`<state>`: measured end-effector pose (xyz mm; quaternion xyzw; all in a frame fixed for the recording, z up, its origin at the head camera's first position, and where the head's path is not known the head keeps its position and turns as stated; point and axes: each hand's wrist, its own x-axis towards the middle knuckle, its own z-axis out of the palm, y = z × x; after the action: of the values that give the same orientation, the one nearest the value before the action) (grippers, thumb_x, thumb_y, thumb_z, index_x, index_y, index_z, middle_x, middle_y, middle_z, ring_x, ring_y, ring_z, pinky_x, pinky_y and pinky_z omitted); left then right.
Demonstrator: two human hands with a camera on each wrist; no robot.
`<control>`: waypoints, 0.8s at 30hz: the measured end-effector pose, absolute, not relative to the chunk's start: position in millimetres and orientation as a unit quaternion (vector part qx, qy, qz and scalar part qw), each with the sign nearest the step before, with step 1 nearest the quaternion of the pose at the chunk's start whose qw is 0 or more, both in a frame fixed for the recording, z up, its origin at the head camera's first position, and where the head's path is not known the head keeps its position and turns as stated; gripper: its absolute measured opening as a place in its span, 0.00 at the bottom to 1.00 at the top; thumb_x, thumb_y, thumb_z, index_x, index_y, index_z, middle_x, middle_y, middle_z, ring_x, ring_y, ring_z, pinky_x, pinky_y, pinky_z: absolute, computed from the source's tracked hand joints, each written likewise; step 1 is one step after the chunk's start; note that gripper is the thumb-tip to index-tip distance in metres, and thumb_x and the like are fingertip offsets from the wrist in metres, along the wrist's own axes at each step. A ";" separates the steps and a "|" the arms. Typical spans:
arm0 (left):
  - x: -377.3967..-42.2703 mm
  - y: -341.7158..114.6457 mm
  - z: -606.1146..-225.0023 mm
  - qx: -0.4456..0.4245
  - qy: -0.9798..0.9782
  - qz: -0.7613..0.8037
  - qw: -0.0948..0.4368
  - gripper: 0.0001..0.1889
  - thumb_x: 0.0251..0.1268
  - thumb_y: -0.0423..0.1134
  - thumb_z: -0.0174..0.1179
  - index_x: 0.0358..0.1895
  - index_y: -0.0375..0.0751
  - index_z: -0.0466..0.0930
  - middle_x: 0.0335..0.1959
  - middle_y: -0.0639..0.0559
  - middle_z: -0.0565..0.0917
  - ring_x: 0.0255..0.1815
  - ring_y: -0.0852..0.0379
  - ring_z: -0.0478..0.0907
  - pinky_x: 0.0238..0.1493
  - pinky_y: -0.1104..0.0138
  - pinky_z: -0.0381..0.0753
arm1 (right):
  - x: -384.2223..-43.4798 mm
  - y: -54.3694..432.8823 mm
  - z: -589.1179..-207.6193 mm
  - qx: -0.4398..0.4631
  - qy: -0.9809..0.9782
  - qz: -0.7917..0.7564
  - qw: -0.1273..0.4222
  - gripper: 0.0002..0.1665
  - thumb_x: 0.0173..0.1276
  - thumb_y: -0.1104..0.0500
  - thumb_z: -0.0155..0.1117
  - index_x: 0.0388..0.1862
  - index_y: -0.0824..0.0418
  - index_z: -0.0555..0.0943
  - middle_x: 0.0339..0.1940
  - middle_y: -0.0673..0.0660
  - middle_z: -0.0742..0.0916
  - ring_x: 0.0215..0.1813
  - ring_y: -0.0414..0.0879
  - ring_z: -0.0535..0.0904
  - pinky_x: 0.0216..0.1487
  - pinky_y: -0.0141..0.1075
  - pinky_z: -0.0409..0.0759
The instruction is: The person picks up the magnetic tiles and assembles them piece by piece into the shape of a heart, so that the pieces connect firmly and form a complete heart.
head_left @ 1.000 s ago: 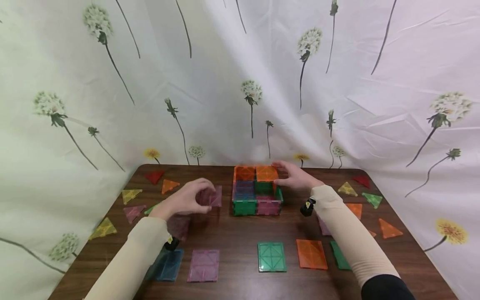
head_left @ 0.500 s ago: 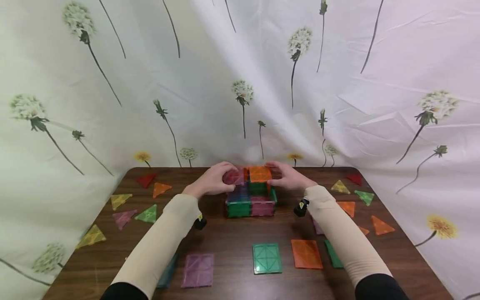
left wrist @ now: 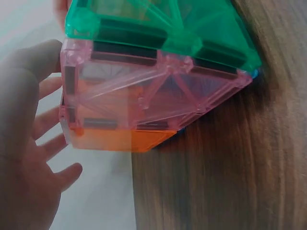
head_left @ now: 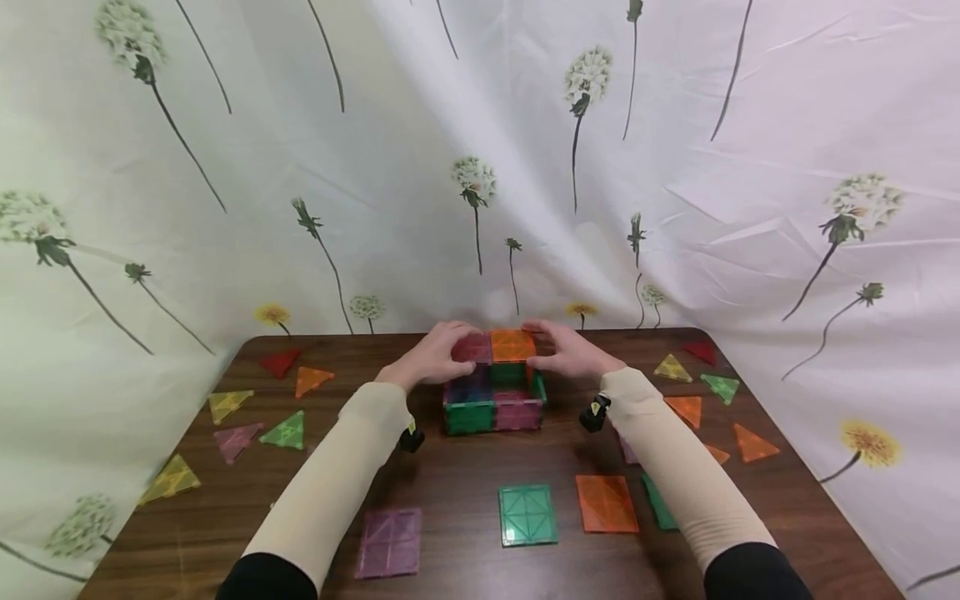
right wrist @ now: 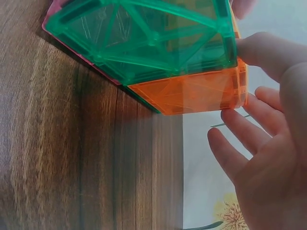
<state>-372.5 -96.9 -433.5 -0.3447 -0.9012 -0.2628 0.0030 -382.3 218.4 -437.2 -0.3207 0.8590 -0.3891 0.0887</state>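
A low box of translucent magnetic tiles [head_left: 470, 419] stands toward the back of the table, with green and pink front walls. Over its rear left part lies a pink magnetic tile [head_left: 476, 348], held along its edges by my left hand [head_left: 433, 353]. Beside it, an orange magnetic tile [head_left: 512, 345] covers the rear right part, its outer edges held by thumb and fingers of my right hand [head_left: 572, 353]. The left wrist view shows a pink side wall [left wrist: 139, 98] under the left hand; the right wrist view shows a green side wall [right wrist: 153, 40]. The box's front half has no top.
Square tiles lie in front: purple [head_left: 388, 542], green [head_left: 528, 515], orange [head_left: 607, 504]. Triangle tiles flank the box, among them a yellow one [head_left: 171, 479] at left and an orange one [head_left: 753, 443] at right. A flower-patterned cloth [head_left: 405, 208] hangs behind the table.
My left hand has carried the pink tile from the left of the box onto its top, next to the orange tile. My right hand has stayed at the orange tile.
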 end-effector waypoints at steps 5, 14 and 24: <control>-364.1 -106.7 -439.9 -0.330 -0.894 -0.304 0.019 0.30 0.72 0.45 0.66 0.73 0.40 0.75 0.76 0.38 0.71 0.78 0.37 0.64 0.77 0.40 0.62 | -378.4 223.8 -440.6 -0.308 0.865 -0.385 0.091 0.40 0.77 0.58 0.68 0.82 0.62 0.63 0.80 0.61 0.71 0.80 0.58 0.68 0.74 0.54 0.72; -349.6 -126.6 -453.0 -0.307 -0.887 -0.344 0.027 0.29 0.72 0.48 0.68 0.71 0.40 0.78 0.74 0.40 0.73 0.77 0.39 0.67 0.76 0.41 0.65 | -364.5 242.2 -437.1 -0.284 0.889 -0.351 0.070 0.38 0.80 0.48 0.64 0.83 0.56 0.64 0.79 0.57 0.73 0.79 0.57 0.69 0.75 0.56 0.71; -338.4 -144.8 -464.0 -0.292 -0.866 -0.404 0.026 0.28 0.72 0.46 0.69 0.73 0.45 0.77 0.74 0.43 0.74 0.68 0.40 0.76 0.65 0.43 0.79 | -340.1 306.4 -436.0 -0.252 0.932 -0.259 0.020 0.25 0.81 0.50 0.62 0.68 0.63 0.80 0.65 0.64 0.85 0.66 0.59 0.81 0.65 0.57 0.79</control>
<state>-338.4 -144.8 -464.0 -0.2923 -0.8662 -0.4044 0.0261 -340.1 306.4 -436.0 -0.2519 0.9323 -0.2587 0.0203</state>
